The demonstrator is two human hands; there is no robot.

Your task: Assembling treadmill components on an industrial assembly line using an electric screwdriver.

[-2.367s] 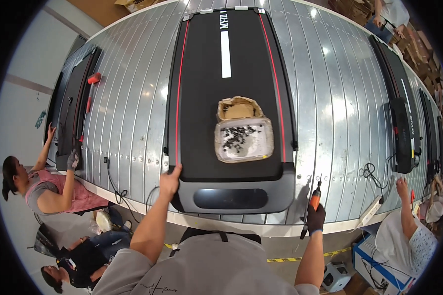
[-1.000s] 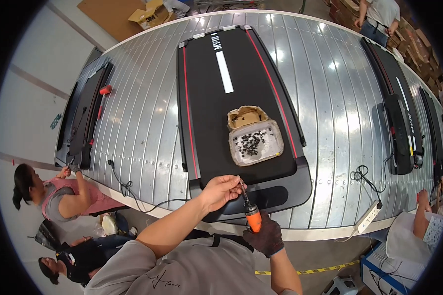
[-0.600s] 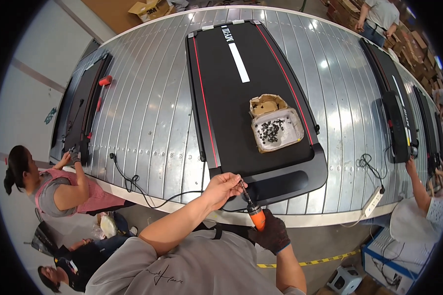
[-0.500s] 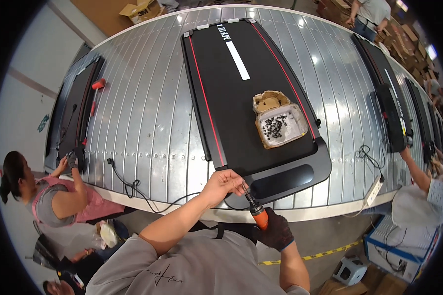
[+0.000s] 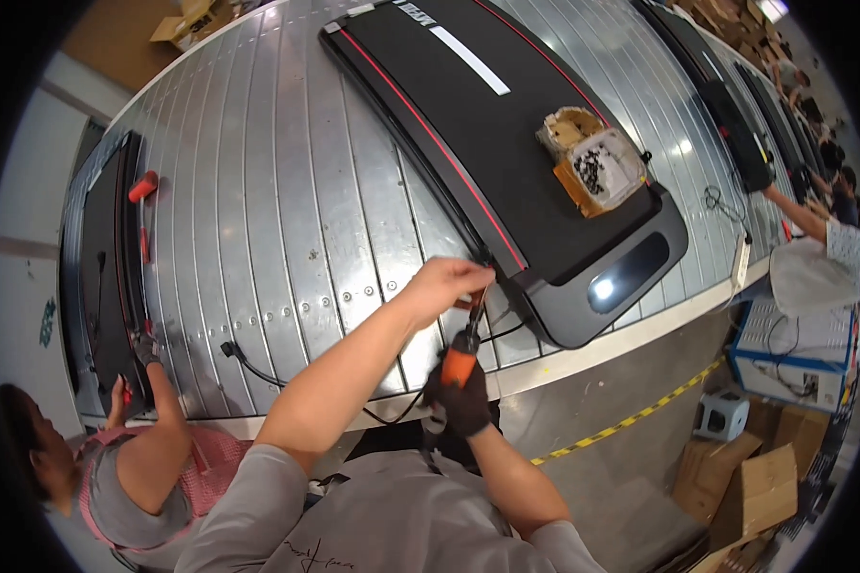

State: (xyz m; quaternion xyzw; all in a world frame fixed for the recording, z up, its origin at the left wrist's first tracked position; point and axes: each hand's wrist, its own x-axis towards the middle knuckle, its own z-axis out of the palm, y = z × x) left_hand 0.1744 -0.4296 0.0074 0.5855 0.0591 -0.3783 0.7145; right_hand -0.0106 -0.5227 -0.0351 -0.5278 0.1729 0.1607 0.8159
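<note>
My gloved right hand (image 5: 466, 409) is wrapped round an orange and black power screwdriver (image 5: 460, 367), its bit pointing up and away from me. At the bit's tip, my bare left hand (image 5: 441, 289) is closed in a pinch; what lies between the fingertips is too small to make out. Both hands are beside the near left corner of a flat black treadmill (image 5: 468, 143) with red side lines. On its belt stands an opened carton with a white lining (image 5: 627, 180), holding small dark screws (image 5: 591, 170).
The treadmill lies on a slatted metal table (image 5: 258, 191). To the left are a black plug cord (image 5: 248, 363), a red mallet (image 5: 143, 186) and another treadmill (image 5: 105, 258), where a co-worker (image 5: 153, 458) works. More treadmills (image 5: 726, 124) and a power strip (image 5: 741, 260) are at the right.
My view has swung, so the treadmill appears further right and turned. Both hands and the screwdriver have shifted from the treadmill's near end to beside its left corner.
</note>
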